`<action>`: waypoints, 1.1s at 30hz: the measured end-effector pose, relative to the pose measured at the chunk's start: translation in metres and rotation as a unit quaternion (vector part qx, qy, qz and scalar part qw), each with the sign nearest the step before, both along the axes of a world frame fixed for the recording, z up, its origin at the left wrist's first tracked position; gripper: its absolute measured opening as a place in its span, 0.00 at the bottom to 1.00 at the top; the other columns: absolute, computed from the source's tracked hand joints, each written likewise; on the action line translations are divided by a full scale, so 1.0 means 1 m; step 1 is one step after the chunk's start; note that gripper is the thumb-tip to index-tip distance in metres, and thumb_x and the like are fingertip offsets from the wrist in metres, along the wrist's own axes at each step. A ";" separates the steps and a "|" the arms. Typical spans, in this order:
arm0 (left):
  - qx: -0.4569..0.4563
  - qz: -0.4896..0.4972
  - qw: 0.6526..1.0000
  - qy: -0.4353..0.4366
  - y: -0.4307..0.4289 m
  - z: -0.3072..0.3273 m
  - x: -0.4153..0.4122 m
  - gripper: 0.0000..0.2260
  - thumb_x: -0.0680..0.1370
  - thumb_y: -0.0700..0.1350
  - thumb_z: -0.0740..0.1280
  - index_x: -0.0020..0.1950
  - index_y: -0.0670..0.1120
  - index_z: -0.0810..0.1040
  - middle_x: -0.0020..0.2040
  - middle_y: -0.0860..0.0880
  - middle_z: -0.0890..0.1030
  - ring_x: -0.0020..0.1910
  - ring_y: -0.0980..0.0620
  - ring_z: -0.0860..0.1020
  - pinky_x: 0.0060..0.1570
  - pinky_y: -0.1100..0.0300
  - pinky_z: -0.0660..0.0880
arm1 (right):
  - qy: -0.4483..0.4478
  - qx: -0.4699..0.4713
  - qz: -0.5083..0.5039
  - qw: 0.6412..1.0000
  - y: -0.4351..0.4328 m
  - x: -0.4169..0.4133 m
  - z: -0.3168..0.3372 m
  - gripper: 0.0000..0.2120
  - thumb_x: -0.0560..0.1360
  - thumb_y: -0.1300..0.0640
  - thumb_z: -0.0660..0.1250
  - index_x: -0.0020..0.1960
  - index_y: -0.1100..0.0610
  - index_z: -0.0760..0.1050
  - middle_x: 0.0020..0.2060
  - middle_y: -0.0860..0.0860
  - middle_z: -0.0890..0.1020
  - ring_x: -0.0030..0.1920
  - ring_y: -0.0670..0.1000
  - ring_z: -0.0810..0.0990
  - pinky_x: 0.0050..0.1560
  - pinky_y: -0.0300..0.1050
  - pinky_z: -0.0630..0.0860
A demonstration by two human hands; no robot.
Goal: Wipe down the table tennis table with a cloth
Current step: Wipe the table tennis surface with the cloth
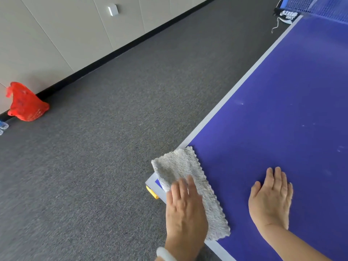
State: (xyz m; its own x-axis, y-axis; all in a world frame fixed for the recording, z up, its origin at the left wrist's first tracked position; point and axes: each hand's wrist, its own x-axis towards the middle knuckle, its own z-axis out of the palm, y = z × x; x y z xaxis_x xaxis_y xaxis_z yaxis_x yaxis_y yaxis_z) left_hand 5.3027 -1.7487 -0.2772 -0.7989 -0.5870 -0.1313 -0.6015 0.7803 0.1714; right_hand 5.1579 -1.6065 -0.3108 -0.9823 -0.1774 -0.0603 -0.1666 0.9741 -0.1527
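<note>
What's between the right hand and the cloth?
Only bare blue table top separates the right hand from the cloth, as the head view shows.

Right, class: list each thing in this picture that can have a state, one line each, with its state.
table: blue top with faint pale marks.
cloth: laid flat over the table's near corner.
left hand: fingers straight, pressing on the cloth.
right hand: flat on the blue top, holding nothing.
net: strung up at the far end.
red mesh bag: slumped on the floor by the wall.
</note>
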 end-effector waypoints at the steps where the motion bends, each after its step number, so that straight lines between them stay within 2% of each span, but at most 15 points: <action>1: -0.011 -0.009 1.000 0.016 -0.006 -0.002 -0.004 0.26 0.77 0.52 0.53 0.69 0.39 0.74 0.62 0.37 0.77 0.61 0.37 0.75 0.61 0.43 0.72 | -0.002 0.004 0.000 1.000 0.000 -0.001 0.001 0.29 0.82 0.52 0.49 0.80 0.62 0.52 0.80 0.57 0.52 0.80 0.55 0.48 0.80 0.54 0.43; 2: -0.013 -0.016 1.000 0.013 -0.012 -0.005 -0.007 0.28 0.79 0.54 0.51 0.73 0.39 0.69 0.69 0.35 0.72 0.69 0.34 0.70 0.68 0.41 0.68 | -0.003 0.006 -0.001 1.000 -0.001 -0.001 0.001 0.29 0.82 0.52 0.48 0.80 0.62 0.51 0.80 0.57 0.52 0.80 0.55 0.48 0.80 0.54 0.43; 3: -0.014 -0.021 1.000 0.004 -0.017 -0.010 -0.010 0.30 0.81 0.57 0.48 0.77 0.40 0.61 0.75 0.33 0.63 0.75 0.33 0.60 0.73 0.39 0.60 | -0.003 0.006 -0.002 1.000 -0.001 -0.001 0.001 0.28 0.82 0.53 0.49 0.80 0.62 0.51 0.80 0.57 0.52 0.80 0.55 0.48 0.80 0.53 0.43; 5: -0.014 -0.021 1.000 -0.010 -0.024 -0.023 -0.015 0.33 0.81 0.61 0.44 0.80 0.41 0.47 0.78 0.34 0.47 0.77 0.32 0.45 0.75 0.35 0.45 | -0.002 0.008 -0.001 1.000 -0.001 -0.001 0.000 0.28 0.83 0.53 0.50 0.80 0.62 0.51 0.80 0.57 0.52 0.80 0.55 0.48 0.80 0.53 0.43; 8: -0.014 0.029 0.999 -0.031 -0.047 -0.034 -0.033 0.32 0.80 0.61 0.41 0.80 0.48 0.39 0.79 0.34 0.43 0.76 0.30 0.40 0.71 0.30 0.41 | 0.000 0.008 0.003 1.000 -0.001 -0.002 -0.003 0.28 0.83 0.53 0.50 0.80 0.62 0.52 0.80 0.58 0.53 0.80 0.56 0.49 0.80 0.54 0.45; 10: 0.006 0.074 0.996 -0.044 -0.069 -0.032 -0.049 0.28 0.81 0.59 0.40 0.79 0.55 0.36 0.80 0.37 0.45 0.76 0.29 0.43 0.70 0.29 0.41 | 0.001 0.003 0.006 1.000 0.000 -0.003 -0.004 0.28 0.82 0.53 0.50 0.80 0.62 0.53 0.80 0.58 0.54 0.80 0.57 0.50 0.80 0.55 0.46; 12: 0.025 0.096 0.994 -0.045 -0.077 -0.030 -0.054 0.27 0.81 0.57 0.40 0.79 0.56 0.36 0.80 0.39 0.48 0.77 0.32 0.46 0.71 0.31 0.43 | 0.005 -0.005 0.003 1.000 0.000 -0.003 -0.004 0.28 0.82 0.54 0.51 0.79 0.63 0.54 0.79 0.59 0.55 0.80 0.57 0.51 0.80 0.56 0.46; 15: 0.016 0.102 0.994 -0.025 -0.059 -0.030 -0.038 0.29 0.79 0.54 0.34 0.80 0.46 0.39 0.80 0.38 0.48 0.79 0.37 0.46 0.75 0.37 0.44 | 0.003 -0.008 0.000 1.000 0.000 -0.002 -0.003 0.28 0.82 0.55 0.53 0.79 0.63 0.54 0.79 0.59 0.55 0.80 0.57 0.51 0.80 0.56 0.46; 17: 0.030 0.111 0.993 0.004 -0.039 -0.030 -0.023 0.29 0.80 0.50 0.38 0.79 0.39 0.47 0.78 0.34 0.50 0.78 0.34 0.47 0.75 0.38 0.47 | 0.002 -0.004 -0.001 1.000 -0.001 -0.002 -0.002 0.28 0.82 0.55 0.53 0.79 0.63 0.54 0.79 0.59 0.55 0.80 0.57 0.51 0.80 0.56 0.46; 19: 0.041 0.108 0.993 0.027 -0.021 -0.029 -0.011 0.28 0.80 0.48 0.45 0.75 0.32 0.59 0.75 0.29 0.56 0.76 0.30 0.54 0.73 0.36 0.54 | 0.002 -0.009 -0.002 1.000 -0.002 -0.003 -0.001 0.28 0.82 0.55 0.53 0.79 0.64 0.55 0.79 0.59 0.55 0.80 0.57 0.51 0.80 0.57 0.46; 21: 0.044 0.100 0.993 0.041 -0.008 -0.032 0.000 0.28 0.80 0.48 0.48 0.72 0.30 0.64 0.73 0.26 0.59 0.74 0.27 0.57 0.71 0.36 0.56 | 0.002 -0.008 -0.003 1.000 -0.002 -0.001 0.000 0.27 0.82 0.55 0.54 0.79 0.64 0.55 0.79 0.59 0.56 0.80 0.58 0.52 0.80 0.57 0.47; 24: 0.034 0.121 0.992 0.031 -0.016 -0.037 -0.008 0.30 0.79 0.50 0.49 0.74 0.30 0.59 0.74 0.25 0.56 0.75 0.27 0.53 0.72 0.33 0.53 | 0.000 0.004 -0.004 1.000 -0.003 -0.001 0.000 0.28 0.82 0.55 0.53 0.79 0.63 0.55 0.79 0.59 0.56 0.80 0.57 0.51 0.80 0.56 0.47; 28: 0.059 0.213 0.975 -0.003 -0.053 -0.037 -0.051 0.31 0.80 0.51 0.41 0.78 0.34 0.44 0.77 0.30 0.51 0.77 0.32 0.47 0.73 0.34 0.44 | -0.002 0.021 -0.002 1.000 -0.001 -0.004 0.000 0.28 0.82 0.54 0.52 0.80 0.62 0.53 0.80 0.58 0.54 0.80 0.57 0.50 0.80 0.55 0.46; 31: 0.056 0.210 0.976 -0.002 -0.061 -0.035 -0.062 0.30 0.80 0.50 0.40 0.79 0.35 0.45 0.78 0.35 0.54 0.78 0.37 0.51 0.74 0.36 0.44 | 0.004 0.024 -0.001 1.000 -0.001 -0.003 -0.002 0.28 0.82 0.54 0.51 0.80 0.63 0.52 0.80 0.59 0.54 0.80 0.57 0.51 0.80 0.55 0.46; 33: 0.032 0.182 0.983 0.019 -0.049 -0.035 -0.057 0.31 0.80 0.51 0.41 0.79 0.36 0.47 0.79 0.35 0.52 0.78 0.37 0.49 0.74 0.35 0.46 | 0.004 0.024 0.002 1.000 -0.001 -0.003 -0.003 0.29 0.82 0.53 0.51 0.80 0.63 0.52 0.80 0.59 0.54 0.80 0.57 0.51 0.80 0.55 0.45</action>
